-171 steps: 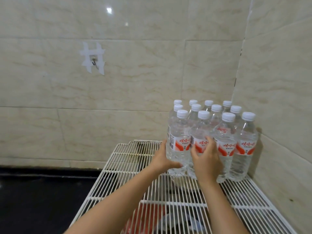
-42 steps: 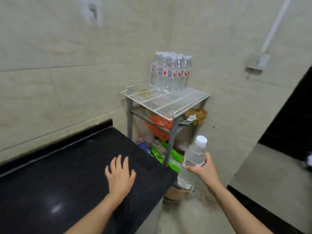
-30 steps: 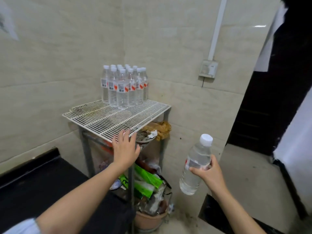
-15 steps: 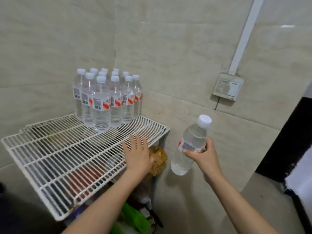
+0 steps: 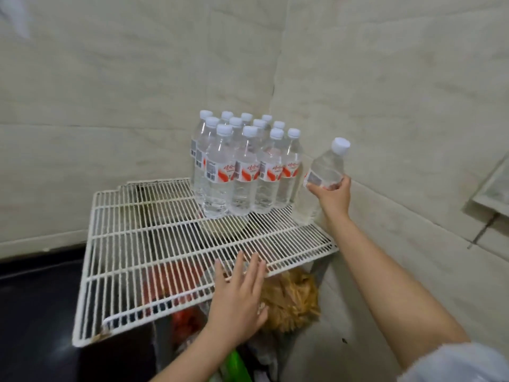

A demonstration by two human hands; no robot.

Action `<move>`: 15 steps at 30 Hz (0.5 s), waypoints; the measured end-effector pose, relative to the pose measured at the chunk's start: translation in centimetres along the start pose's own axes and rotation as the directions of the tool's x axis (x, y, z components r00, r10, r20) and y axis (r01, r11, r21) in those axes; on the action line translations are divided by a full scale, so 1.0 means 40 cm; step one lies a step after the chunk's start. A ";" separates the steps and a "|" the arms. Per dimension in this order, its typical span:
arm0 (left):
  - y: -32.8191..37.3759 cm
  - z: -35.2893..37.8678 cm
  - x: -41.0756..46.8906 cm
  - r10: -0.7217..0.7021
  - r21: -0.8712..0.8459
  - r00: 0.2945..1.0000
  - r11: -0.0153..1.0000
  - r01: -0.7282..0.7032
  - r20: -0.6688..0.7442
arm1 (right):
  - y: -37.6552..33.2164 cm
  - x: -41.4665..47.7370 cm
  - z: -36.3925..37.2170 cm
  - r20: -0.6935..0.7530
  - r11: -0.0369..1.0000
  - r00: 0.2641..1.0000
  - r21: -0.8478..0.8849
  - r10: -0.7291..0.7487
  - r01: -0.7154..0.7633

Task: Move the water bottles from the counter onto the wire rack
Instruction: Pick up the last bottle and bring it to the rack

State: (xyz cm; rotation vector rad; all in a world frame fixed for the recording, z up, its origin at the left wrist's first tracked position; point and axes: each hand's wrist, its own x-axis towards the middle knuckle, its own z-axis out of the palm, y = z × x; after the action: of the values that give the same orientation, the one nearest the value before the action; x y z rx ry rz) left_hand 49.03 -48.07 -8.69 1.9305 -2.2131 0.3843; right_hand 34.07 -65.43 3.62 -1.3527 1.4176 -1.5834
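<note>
A white wire rack [image 5: 154, 244] stands in the tiled corner, with the dark bench [image 5: 33, 312] beside it at the left. A cluster of capped water bottles [image 5: 242, 172] stands upright at the rack's far right corner. The left hand [image 5: 237, 301] lies flat with fingers spread at the rack's near edge, holding nothing. The right hand [image 5: 332, 193] grips one more water bottle [image 5: 321, 183] around its middle, tilted, its base at the rack's right rear edge just beside the cluster.
</note>
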 end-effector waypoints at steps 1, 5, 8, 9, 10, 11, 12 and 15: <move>0.002 0.000 0.000 -0.016 0.004 1.000 1.000 0.016 0.011 | 0.019 0.034 0.013 0.031 0.999 0.999 -0.036 0.016 -0.015; 0.017 0.001 0.008 -0.102 0.038 0.995 0.994 0.102 0.005 | 0.076 0.138 0.056 0.089 0.993 0.993 -0.095 0.073 -0.064; 0.030 0.003 0.010 -0.165 0.103 0.986 0.981 0.167 -0.020 | 0.081 0.161 0.092 0.148 0.978 0.989 -0.209 0.031 0.001; 0.034 0.000 0.009 -0.173 0.116 0.985 0.978 0.175 -0.026 | 0.076 0.157 0.098 0.158 0.969 0.987 -0.246 0.012 0.027; 0.037 -0.001 0.009 -0.178 0.140 0.984 0.974 0.181 -0.033 | 0.070 0.151 0.098 0.162 0.959 0.987 -0.281 0.005 0.041; 0.040 -0.004 0.007 -0.186 0.157 0.982 0.970 0.187 -0.024 | 0.067 0.149 0.096 0.151 0.951 0.989 -0.306 0.006 0.041; 0.044 -0.006 0.008 -0.190 0.180 0.982 0.965 0.191 -0.025 | 0.057 0.143 0.088 0.141 0.942 0.990 -0.334 0.014 0.034; 0.043 -0.011 -0.006 -0.300 0.208 0.954 0.932 0.296 -0.013 | 0.069 0.151 0.070 0.192 0.931 0.981 -0.363 0.037 0.036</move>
State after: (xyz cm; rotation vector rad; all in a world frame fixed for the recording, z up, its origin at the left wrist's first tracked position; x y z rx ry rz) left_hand 47.36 -47.48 -8.47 2.3432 -1.9088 0.5681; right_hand 34.44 -72.54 2.41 -1.6687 1.6414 -1.1804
